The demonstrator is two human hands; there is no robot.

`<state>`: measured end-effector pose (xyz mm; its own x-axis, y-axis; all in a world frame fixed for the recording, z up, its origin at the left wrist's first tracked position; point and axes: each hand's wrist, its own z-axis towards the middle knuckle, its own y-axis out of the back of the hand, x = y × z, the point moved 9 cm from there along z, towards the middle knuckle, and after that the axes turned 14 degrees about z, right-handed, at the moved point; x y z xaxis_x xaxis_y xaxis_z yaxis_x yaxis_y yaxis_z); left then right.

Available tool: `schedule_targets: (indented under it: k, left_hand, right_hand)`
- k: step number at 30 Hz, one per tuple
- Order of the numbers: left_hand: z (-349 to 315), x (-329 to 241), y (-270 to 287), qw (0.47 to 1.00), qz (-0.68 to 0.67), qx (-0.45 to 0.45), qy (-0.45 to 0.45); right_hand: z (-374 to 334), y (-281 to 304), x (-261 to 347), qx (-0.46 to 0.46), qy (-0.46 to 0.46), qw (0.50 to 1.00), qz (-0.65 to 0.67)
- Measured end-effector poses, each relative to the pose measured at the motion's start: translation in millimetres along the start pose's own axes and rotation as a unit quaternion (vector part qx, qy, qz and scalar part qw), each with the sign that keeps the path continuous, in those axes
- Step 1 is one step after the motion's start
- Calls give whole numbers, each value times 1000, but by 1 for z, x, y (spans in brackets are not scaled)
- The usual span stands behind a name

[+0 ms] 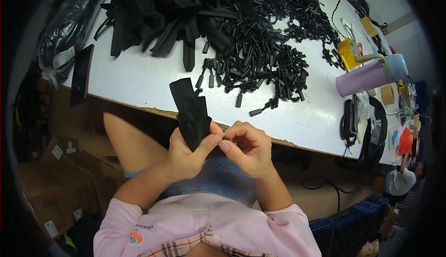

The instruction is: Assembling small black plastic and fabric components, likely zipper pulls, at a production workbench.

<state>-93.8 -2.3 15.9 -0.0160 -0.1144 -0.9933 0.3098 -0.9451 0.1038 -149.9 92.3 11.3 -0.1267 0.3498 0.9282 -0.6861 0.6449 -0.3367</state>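
My left hand [186,158] is wrapped round a small bundle of black zipper strips [190,113], which stick up past the table's front edge. Its thumb and forefinger pinch together close against the fingertips of my right hand [253,151]. Whatever sits between those right fingertips is too small and covered to make out. Just beyond my hands, a large heap of black zipper sliders [260,57] with long pulls spreads over the white table [148,83]. Beside it, at the far left, lies a pile of more black zipper strips [160,13].
A dark phone-like slab [82,73] lies at the table's left edge near a plastic-wrapped black bundle [74,20]. A lilac bottle [364,77], yellow tape roll [348,52] and black pouch [350,120] are on the right. Cardboard boxes [60,187] stand lower left; another person [400,182] is far right.
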Motion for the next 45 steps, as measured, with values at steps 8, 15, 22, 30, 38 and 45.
schedule_targets:
  k: [8,15,22,30,38,45]
  left_hand:
    - [-7,25,-5,995,-31,34,87]
    - [2,8,-5,999,-45,-5,-6]
    - [2,33,-15,975,-125,116,139]
    - [-3,24,-19,968,-170,111,149]
    - [-4,8,-1,998,51,-27,-9]
    - [-7,31,-2,987,-129,-38,89]
  right_hand:
    - [-1,0,-15,47,-120,991,36]
    - [-15,-35,-9,196,-79,973,-96]
    - [-6,-12,35,4,122,952,-279]
    - [0,-8,36,-12,144,971,-191]
    - [-10,2,2,-14,25,999,-25]
    - [-7,7,-12,-60,-63,996,29]
